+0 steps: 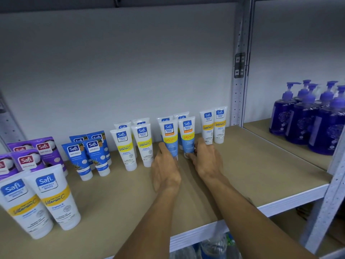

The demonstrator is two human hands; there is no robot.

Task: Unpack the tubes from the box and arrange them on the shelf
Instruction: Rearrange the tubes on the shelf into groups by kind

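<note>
Tan shelf (242, 174) board, white wall behind. Tubes stand cap-down in paired rows: purple tubes (46, 152) far left, dark blue tubes (95, 156), then white-and-yellow tubes (143, 144). Mid-shelf, left hand (165, 169) grips the left blue-and-white tube (169, 133) low down, thumb on its left side. Right hand (207, 161) pinches the right blue-and-white tube (188, 131) near its cap. Both tubes upright on the board, just beside each other. Purple pump bottles (308, 118) on the neighbouring bay, right.

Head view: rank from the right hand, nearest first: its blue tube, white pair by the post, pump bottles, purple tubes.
1. Blue tube, gripped by right hand.
2. White pair, just behind, rightward.
3. Pump bottles, next bay right.
4. Purple tubes, far left.
</note>
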